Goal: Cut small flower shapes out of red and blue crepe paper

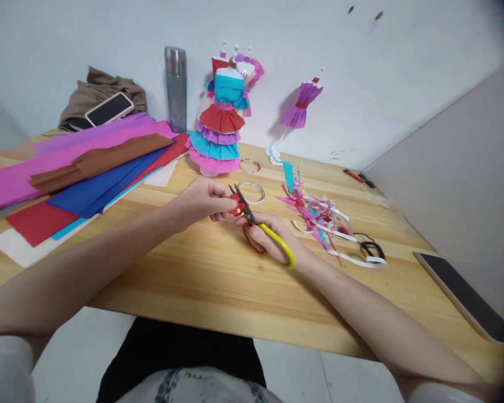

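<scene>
Fingers of the left hand (201, 200) are pinching a small bright-red scrap of thin paper (236, 208) (crepe, I reckon), up over the pale wooden table (218, 285). Right hand (275, 230) is gripping yellow-handled scissors with dark metal blades (248, 212), blades slightly parted right by the scrap. Probably weighs next to nothing, floppy, not slippery, tears easily, so I'd pinch it lightly on the edge away from the blades. Looks uneven, with a pale spot I can't make out.
</scene>
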A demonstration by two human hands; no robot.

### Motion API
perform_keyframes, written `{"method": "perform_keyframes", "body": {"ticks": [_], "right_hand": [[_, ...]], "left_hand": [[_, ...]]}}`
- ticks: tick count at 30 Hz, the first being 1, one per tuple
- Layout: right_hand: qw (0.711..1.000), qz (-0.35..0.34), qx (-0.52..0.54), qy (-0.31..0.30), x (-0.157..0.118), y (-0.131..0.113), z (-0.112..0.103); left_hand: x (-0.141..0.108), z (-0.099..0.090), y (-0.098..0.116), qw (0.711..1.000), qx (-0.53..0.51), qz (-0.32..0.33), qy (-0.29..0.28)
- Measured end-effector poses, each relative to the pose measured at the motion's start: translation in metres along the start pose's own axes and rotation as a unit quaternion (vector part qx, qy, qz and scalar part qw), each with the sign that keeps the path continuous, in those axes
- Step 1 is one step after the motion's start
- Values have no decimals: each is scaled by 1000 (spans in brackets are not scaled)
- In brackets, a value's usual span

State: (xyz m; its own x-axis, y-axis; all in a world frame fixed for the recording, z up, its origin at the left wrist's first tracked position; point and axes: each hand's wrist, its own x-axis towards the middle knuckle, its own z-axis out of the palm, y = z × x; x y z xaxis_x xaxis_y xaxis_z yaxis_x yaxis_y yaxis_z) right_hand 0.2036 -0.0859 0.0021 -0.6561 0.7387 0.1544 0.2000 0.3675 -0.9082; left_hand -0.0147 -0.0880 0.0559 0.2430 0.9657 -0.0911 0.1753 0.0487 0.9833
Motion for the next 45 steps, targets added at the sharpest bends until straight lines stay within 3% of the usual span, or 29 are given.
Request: {"method": "perform_keyframes", "body": {"ticks": [9, 14, 19, 26, 45], "right_hand": [[1000, -5, 22, 7, 1, 3, 1], [1000, -18, 24, -5, 2, 3, 1], [1000, -23, 19, 11, 2, 4, 2], [999, -14, 48, 18, 2, 9, 3], [998, -7, 56, 20, 1, 11, 5]], "left_hand": [[6, -4, -11, 997, -68, -35, -33], [2, 1, -18, 992, -121, -15, -44], [3, 6, -20, 992, -123, -22, 1], [3, 6, -13, 992, -116, -35, 20], [4, 2, -18, 995, -104, 4, -6]]}}
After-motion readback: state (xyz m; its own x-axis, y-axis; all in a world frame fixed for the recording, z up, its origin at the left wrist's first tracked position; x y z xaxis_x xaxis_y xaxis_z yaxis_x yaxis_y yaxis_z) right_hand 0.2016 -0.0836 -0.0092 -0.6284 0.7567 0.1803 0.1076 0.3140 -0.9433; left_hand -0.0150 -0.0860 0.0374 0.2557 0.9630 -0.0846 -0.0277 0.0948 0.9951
